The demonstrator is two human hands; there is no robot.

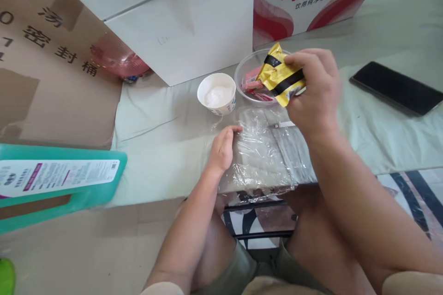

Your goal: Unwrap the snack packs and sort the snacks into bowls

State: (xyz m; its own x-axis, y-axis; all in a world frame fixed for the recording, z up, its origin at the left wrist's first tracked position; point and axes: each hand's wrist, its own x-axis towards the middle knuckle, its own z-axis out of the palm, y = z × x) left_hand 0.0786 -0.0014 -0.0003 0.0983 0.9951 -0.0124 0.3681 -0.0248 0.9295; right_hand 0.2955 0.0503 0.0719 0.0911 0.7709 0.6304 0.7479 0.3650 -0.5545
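Yellow packet [282, 78] could slip or knock the clear tub [249, 65], since the right hand [316, 90] clamps only its right end close by the rim; a careless swing left might also tip the paper cup [223, 109]. Packet sits up and right of the left hand [223, 147], which is well apart, at the plastic wrap [258, 154]; can't tell if it grips any.

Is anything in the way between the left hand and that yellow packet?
Nothing visible blocks the left hand from the yellow packet in the right hand, but the clear bowl stands close by.
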